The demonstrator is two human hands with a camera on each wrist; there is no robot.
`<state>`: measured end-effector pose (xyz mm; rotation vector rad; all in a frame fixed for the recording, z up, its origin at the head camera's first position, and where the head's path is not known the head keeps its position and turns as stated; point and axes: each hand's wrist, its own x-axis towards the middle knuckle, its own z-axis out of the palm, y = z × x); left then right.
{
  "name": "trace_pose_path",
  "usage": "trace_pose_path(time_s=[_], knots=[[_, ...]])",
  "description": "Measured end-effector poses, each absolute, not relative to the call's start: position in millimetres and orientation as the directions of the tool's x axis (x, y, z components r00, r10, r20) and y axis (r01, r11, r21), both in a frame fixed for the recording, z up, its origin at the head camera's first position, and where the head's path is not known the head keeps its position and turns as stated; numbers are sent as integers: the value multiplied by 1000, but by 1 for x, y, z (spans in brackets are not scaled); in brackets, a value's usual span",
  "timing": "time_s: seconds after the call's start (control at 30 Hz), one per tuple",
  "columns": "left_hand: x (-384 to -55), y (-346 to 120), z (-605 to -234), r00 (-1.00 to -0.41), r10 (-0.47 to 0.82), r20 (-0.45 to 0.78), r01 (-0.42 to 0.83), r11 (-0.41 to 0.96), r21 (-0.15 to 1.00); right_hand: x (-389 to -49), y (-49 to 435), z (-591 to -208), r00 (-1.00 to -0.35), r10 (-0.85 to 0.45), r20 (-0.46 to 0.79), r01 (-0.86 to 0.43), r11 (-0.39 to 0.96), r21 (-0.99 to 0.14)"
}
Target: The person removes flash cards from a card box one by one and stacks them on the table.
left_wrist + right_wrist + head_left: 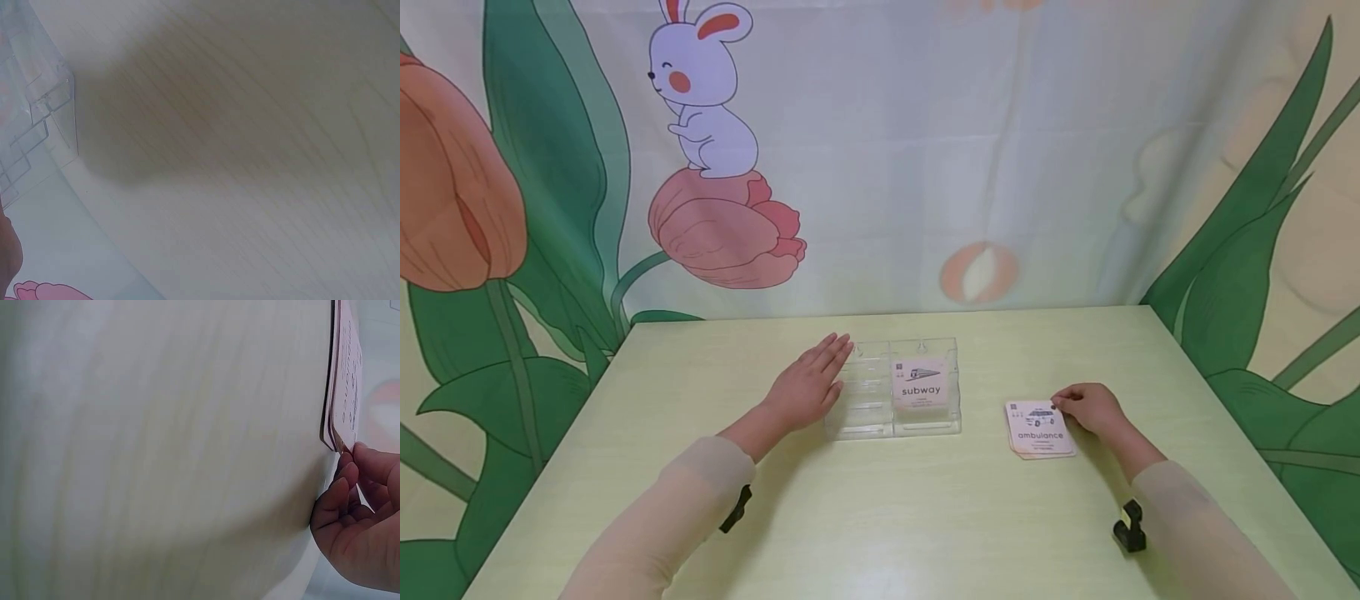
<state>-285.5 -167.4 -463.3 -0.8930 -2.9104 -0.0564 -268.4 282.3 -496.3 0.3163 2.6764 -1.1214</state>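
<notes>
A clear plastic card rack stands towards the back of the table, with a "subway" card in its right column. My left hand rests at the rack's left side, fingers straight and touching its edge. To the right lies a small stack of cards with an "ambulance" card on top. My right hand pinches the upper right corner of that top card between thumb and index finger. In the right wrist view, the pinched corner of the ambulance card is lifted a little from the cards under it.
The pale wood-grain table reaches back to a printed curtain with a rabbit, tulips and leaves. Black wrist mounts sit on both sleeves.
</notes>
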Motion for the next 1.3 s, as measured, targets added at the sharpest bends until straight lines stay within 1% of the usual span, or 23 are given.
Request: trace_pose_path(time_s=[0.27,0.6,1.3], knots=[[-286,-167,-464,-821,560,109,565,825,20,-270,282,-496,-944,136,-301,312,665,-679],[-287,-167,-463,-818,561,126,567,824,15,-269,283,-495,-948,137,-288,304,662,-685],[-285,-167,-464,-826,553,108,559,829,26,-263,281,-494,-944,175,-279,323,654,-684]])
